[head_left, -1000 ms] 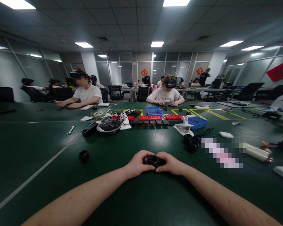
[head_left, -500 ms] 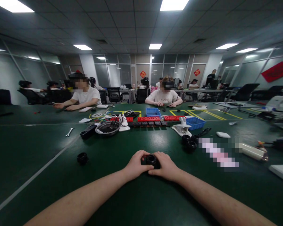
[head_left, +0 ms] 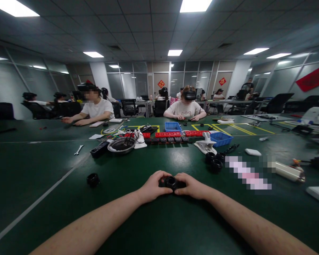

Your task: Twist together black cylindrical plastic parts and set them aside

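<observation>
A black pipe fitting (head_left: 171, 181) with a round open mouth facing up stands in front of me on the green table. My left hand (head_left: 156, 186) wraps its left side, thumb in front and fingers behind. On the other side my right hand (head_left: 190, 185) grips the fitting's right end between thumb and fingers. Parts of the fitting are hidden under the fingers of both hands. Apart from them, a loose black ring-shaped piece (head_left: 93, 180) lies to the left. Several similar black pieces (head_left: 215, 162) are grouped to the right.
A wrench (head_left: 79, 150), a metal bowl (head_left: 121, 146), red power strips (head_left: 168, 134), blue bins (head_left: 220, 139) and a white clamp stand (head_left: 206, 144) lie beyond my hands. A pale cylinder (head_left: 287, 171) is at right. Two people sit across the table (head_left: 138, 226).
My right hand has shifted slightly right and its thumb has drawn back from the fitting's front, so more of the fitting's right end shows. My left hand stays about where it was.
</observation>
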{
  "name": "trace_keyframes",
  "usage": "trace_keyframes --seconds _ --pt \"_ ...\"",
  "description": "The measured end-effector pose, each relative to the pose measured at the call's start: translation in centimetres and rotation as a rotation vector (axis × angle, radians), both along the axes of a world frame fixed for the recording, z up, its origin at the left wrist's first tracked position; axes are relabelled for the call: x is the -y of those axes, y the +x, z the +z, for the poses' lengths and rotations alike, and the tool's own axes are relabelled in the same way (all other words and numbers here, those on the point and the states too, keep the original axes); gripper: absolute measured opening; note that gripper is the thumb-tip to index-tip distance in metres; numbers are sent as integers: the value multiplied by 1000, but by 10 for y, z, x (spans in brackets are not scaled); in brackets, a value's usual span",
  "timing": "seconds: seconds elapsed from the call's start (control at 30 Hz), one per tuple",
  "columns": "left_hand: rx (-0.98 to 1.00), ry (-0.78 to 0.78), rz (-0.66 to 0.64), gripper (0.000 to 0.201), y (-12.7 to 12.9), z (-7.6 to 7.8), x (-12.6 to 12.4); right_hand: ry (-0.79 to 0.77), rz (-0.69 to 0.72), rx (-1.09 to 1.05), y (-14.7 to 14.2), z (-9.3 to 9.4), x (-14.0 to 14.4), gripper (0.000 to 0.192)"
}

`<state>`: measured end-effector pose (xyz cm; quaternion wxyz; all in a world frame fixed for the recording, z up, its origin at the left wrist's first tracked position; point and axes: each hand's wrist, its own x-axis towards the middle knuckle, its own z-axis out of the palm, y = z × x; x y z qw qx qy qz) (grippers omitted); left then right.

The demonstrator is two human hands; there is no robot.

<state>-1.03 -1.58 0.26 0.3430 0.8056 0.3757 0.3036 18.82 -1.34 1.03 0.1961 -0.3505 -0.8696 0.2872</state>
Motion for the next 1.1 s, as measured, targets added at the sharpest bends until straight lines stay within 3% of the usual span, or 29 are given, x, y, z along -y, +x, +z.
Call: trace_keyframes --seconds 0.23,0.37,0.47,0.57,0.67,0.8,1.1 --pt "-14 25 98 39 6 -1 4 -24 -156 38 -5 -7 -2 28" --pt "-39 59 246 36 11 -3 7 118 -384 191 -18 -12 5 38" --pt "-22 66 266 34 12 -4 8 233 -486 259 -26 -12 13 40" --pt "-9 64 202 34 10 -2 8 250 -424 216 -25 -9 16 45" --pt "-11 64 130 35 7 1 8 186 -243 142 -17 -4 12 52" --pt "-13 73 79 42 5 3 9 89 -83 102 -6 1 6 38" --pt "-20 87 1 37 6 9 12 29 -6 73 -1 3 2 27"
